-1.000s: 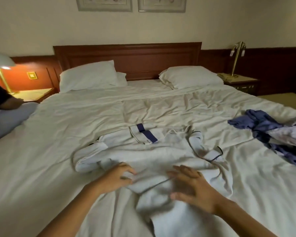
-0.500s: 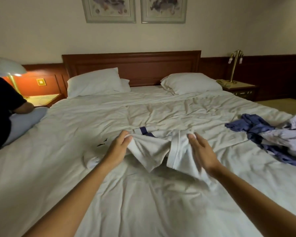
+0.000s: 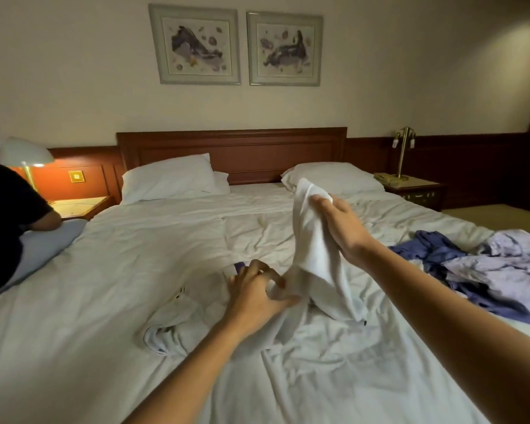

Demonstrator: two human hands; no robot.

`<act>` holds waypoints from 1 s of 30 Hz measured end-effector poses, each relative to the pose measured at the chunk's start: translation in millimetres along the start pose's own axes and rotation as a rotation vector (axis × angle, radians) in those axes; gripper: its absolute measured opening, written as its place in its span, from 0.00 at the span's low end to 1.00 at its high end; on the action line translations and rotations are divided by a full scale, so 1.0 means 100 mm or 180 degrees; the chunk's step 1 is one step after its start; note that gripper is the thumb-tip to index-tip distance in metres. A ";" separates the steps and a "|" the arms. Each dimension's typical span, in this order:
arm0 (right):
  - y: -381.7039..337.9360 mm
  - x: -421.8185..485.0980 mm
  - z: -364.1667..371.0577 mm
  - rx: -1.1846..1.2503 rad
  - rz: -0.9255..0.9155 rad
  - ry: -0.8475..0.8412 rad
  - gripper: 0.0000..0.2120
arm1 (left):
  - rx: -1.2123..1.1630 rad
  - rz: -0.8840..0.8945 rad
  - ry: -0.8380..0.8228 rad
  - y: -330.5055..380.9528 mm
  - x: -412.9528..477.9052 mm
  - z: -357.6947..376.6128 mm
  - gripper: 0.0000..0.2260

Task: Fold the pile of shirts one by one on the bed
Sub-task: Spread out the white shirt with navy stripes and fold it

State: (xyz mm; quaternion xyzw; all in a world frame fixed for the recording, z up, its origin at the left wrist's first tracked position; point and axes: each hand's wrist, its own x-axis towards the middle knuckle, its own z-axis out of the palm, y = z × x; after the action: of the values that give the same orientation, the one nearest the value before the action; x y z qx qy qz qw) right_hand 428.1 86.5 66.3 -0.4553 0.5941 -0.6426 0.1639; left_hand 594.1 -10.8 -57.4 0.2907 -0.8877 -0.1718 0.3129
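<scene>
Head view shows rumpled white bed (image 3: 104, 301) beneath two framed prints (image 3: 195, 44).

White shirt (image 3: 314, 258) crumpled mid-bed, one end lifted; blue-lilac pile (image 3: 484, 270) at right.

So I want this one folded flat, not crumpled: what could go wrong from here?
The white shirt hangs twisted between the raised right hand and the low left hand, with one part bunched on the white bedding. Laid down like this, it would likely crease. White on white, either hand might pinch the bedding too. The right forearm passes close to the pile of shirts and could drag it.
</scene>
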 end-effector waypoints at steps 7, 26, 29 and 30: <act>0.08 -0.17 -0.27 0.0934 0.0678 0.0236 0.16 | -0.1465 -0.0662 0.0547 0.20 0.06 0.14 0.08; -0.34 -0.19 -0.04 -0.3436 -0.1441 -0.1590 0.27 | 0.1173 0.0905 0.0205 -0.23 0.28 -1.43 0.17; -0.40 -0.13 0.10 -0.4437 -0.1675 -0.1521 0.21 | 0.1201 0.0647 -0.0173 -0.29 0.23 -1.66 0.18; -0.44 -0.11 0.10 -0.4507 -0.1718 -0.1395 0.17 | 0.1149 0.0549 -0.0277 -0.32 0.22 -1.75 0.17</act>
State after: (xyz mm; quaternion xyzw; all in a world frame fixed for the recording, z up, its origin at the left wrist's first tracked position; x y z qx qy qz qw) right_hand 456.1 98.9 100.7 -0.6961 0.6851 -0.0246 -0.2133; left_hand 708.5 -70.8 67.2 0.2573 -0.9384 0.0051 0.2306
